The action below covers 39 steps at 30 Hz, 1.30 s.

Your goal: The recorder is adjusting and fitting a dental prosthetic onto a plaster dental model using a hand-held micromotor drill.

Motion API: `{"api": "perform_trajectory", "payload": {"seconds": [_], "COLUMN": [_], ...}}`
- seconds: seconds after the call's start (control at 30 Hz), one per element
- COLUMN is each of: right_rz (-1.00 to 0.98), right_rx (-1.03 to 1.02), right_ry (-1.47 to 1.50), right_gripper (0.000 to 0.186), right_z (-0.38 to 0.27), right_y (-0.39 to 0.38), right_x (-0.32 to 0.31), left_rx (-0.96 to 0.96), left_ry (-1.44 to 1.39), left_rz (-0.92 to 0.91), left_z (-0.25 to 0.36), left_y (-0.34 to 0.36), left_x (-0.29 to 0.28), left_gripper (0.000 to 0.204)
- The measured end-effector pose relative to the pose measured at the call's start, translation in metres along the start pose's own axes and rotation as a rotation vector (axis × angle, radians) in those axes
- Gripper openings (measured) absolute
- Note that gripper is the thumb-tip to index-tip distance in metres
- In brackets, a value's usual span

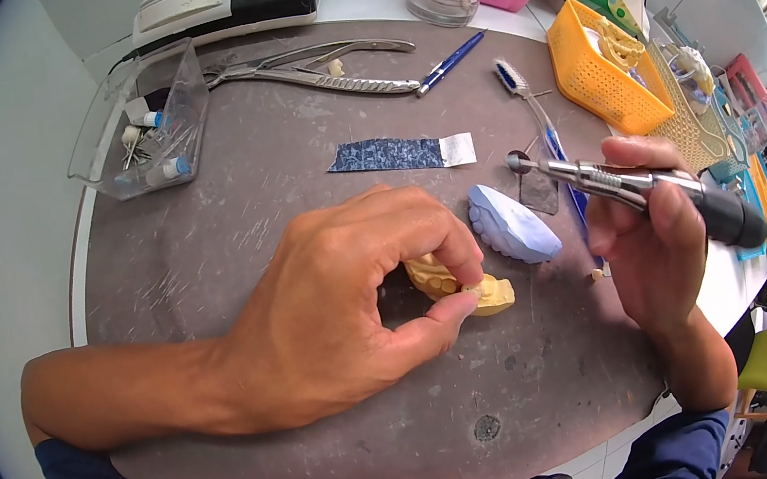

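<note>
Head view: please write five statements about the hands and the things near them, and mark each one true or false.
1. The right hand holds a rotary handpiece. True.
2. The left hand pinches the blue pen. False: the left hand pinches at the yellow dental model.
3. The lavender dental model lies between the two hands. True.
4. The orange basket stands on the left side. False: the orange basket stands on the right.
5. The metal pliers lie farther away than the dark blue strip. True.
</note>
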State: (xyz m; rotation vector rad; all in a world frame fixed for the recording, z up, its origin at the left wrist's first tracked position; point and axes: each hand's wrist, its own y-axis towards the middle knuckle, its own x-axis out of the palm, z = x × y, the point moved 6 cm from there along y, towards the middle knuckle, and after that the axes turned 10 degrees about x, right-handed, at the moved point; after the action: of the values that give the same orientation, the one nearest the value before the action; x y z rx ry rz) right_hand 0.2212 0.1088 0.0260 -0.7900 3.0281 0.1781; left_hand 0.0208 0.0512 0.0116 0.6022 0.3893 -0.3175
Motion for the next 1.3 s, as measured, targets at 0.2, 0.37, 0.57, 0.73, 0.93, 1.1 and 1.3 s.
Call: {"api": "perform_trajectory", "payload": {"seconds": [0.2, 0.37, 0.57, 0.73, 0.93, 1.1, 1.3], "right_rz": [0.024, 0.041, 0.099, 0.159, -0.118, -0.057, -0.084], "right_rx": [-0.059, -0.249, -0.307, -0.194, -0.442, -0.427, -0.406], "right_ry": [-0.219, -0.405, -0.369, -0.188, -0.571, -0.808, -0.887], "right_gripper": [0.039, 0.038, 0.057, 0.079, 0.042, 0.031, 0.029], "right_z": [-0.003, -0.005, -0.006, -0.003, -0.009, -0.007, -0.011], "right_y": [-0.009, -0.017, -0.016, -0.01, -0.006, -0.01, -0.009], "right_x": [0.029, 0.029, 0.023, 0.031, 0.041, 0.055, 0.059], "left_rx": [-0.005, 0.045, 0.004, -0.399, -0.602, -0.594, -0.524], "left_ry": [-0.134, -0.242, -0.352, -0.718, -0.866, -0.865, -0.818], "left_rz": [0.125, 0.165, 0.22, 0.257, 0.156, 0.18, 0.15], "left_z": [0.001, 0.005, 0.015, 0.012, 0.011, 0.007, 0.006], "left_y": [-0.003, -0.004, -0.011, -0.024, -0.03, -0.026, -0.024], "left_x": [-0.006, -0.008, -0.007, 0.009, 0.02, 0.017, 0.019], "left_gripper": [0.022, 0.024, 0.022, 0.015, 0.018, 0.018, 0.02]}}
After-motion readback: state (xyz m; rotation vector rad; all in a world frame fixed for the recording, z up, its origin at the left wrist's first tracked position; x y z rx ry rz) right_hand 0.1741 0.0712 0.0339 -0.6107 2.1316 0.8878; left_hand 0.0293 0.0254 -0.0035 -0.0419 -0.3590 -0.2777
